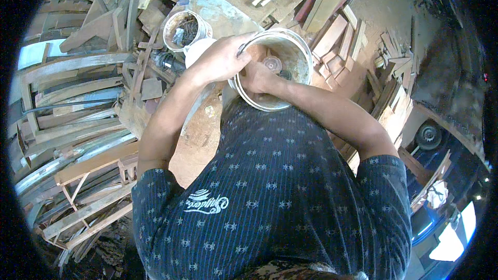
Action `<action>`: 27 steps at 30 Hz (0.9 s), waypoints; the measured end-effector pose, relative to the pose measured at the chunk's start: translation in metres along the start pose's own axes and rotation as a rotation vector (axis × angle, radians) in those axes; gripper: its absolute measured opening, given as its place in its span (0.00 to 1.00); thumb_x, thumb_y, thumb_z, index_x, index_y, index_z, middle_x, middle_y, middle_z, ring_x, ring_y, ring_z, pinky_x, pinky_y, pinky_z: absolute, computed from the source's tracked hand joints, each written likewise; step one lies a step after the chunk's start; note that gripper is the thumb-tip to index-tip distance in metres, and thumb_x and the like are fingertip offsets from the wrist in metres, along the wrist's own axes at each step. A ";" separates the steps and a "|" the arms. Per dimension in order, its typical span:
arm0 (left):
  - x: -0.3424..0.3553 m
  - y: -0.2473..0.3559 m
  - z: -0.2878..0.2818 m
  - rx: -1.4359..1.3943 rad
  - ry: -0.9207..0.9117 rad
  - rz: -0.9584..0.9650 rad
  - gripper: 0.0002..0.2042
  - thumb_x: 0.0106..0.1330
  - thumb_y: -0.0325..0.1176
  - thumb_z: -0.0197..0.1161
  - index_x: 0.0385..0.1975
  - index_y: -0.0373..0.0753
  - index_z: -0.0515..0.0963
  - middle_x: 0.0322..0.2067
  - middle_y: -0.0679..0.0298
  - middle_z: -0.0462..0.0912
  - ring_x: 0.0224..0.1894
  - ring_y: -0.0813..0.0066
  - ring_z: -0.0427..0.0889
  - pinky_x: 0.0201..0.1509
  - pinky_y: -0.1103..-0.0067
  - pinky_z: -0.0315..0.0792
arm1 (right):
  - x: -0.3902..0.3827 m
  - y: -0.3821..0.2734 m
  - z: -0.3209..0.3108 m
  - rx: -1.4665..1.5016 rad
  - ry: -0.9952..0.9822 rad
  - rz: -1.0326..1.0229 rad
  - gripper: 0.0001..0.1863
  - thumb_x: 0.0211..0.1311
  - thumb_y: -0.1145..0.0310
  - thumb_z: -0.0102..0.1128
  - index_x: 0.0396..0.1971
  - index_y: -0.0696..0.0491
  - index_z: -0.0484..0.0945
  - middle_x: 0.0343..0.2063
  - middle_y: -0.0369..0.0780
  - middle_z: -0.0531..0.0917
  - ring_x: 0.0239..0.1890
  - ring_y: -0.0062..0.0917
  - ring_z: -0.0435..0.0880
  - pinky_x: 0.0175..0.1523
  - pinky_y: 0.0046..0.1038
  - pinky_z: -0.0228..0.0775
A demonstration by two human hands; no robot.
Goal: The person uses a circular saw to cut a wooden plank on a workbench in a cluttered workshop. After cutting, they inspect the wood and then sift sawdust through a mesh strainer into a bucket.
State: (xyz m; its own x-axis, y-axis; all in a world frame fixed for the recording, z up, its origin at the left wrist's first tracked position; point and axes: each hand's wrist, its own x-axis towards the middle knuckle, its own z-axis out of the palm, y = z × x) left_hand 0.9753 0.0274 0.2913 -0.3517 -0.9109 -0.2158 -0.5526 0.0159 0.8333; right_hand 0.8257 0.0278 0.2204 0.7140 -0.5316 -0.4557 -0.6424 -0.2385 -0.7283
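Roughly toward camera, bucket point(299, 62) mouth and axis

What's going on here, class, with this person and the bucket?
The person's left hand grips the rim of a white bucket, and the right hand reaches inside; its fingertips are hard to make out. A second bucket, with dark bits in it, stands beyond on the left, and wooden pieces lie around.

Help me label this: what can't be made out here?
Head view:
Right hand: fingertips hidden behind the hand, inside the white bucket.
Round piece inside: too small to identify.
White container: partly covered by the left hand.
Dark pieces in the farther bucket: too small to identify.
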 end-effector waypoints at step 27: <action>-0.026 -0.018 0.000 -0.106 0.106 -0.051 0.26 0.60 0.29 0.53 0.61 0.37 0.71 0.40 0.44 0.84 0.39 0.58 0.85 0.46 0.69 0.76 | -0.082 -0.032 -0.108 0.953 0.316 0.011 0.14 0.71 0.71 0.56 0.51 0.61 0.72 0.40 0.43 0.86 0.40 0.24 0.85 0.45 0.26 0.78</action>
State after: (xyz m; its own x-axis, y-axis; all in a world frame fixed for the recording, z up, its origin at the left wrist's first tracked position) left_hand 0.9941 0.0505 0.2818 -0.2402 -0.9479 -0.2094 -0.4830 -0.0704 0.8728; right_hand 0.7577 -0.0088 0.3357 0.5135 -0.7544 -0.4088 -0.0589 0.4443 -0.8939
